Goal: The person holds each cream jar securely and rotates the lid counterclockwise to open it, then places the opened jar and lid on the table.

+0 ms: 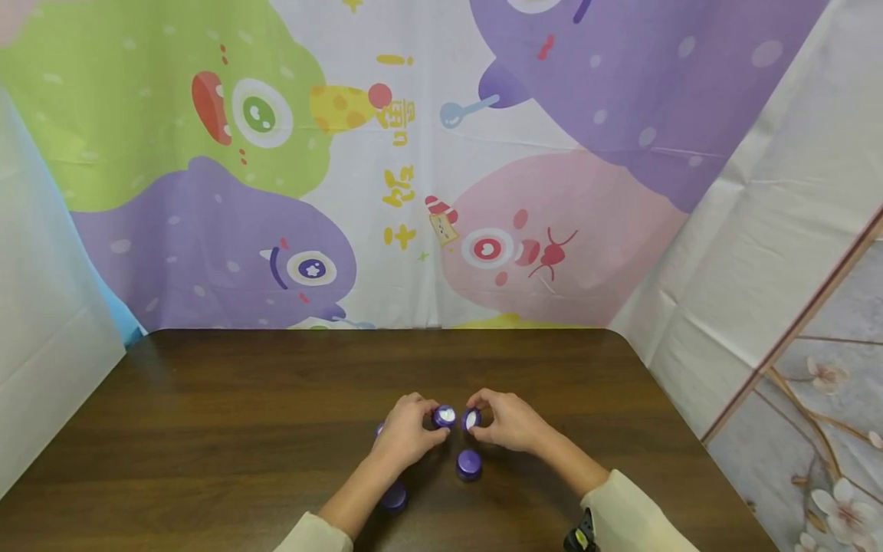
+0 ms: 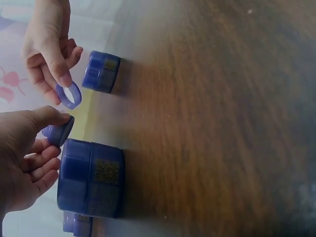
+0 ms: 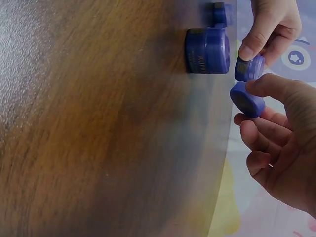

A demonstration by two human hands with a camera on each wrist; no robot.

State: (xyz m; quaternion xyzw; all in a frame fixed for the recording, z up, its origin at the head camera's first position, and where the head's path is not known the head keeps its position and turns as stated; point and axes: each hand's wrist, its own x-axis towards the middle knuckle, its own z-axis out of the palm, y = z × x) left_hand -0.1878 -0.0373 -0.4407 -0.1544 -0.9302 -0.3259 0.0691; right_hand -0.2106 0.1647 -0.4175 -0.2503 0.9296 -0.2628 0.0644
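My left hand (image 1: pixel 405 435) pinches a small purple jar (image 1: pixel 444 416) whose top is uncovered, showing white inside. Its round purple lid (image 1: pixel 472 419) is between the thumb and fingers of my right hand (image 1: pixel 513 423), tilted so that the white inner face shows. Lid and jar are a small gap apart in the head view, both held above the table. In the right wrist view, the held jar (image 3: pixel 248 68) is close to the dark outer face of the lid (image 3: pixel 248 100). The left wrist view shows the lid (image 2: pixel 69 95) as a ring with a white inside.
A capped purple jar (image 1: pixel 468 464) stands on the brown wooden table (image 1: pixel 262 406), just in front of the hands. Another purple jar (image 1: pixel 394 497) stands by the left forearm, and one more (image 1: pixel 379 430) is mostly hidden behind the left hand. A cartoon-print curtain (image 1: pixel 428 291) hangs behind the table.
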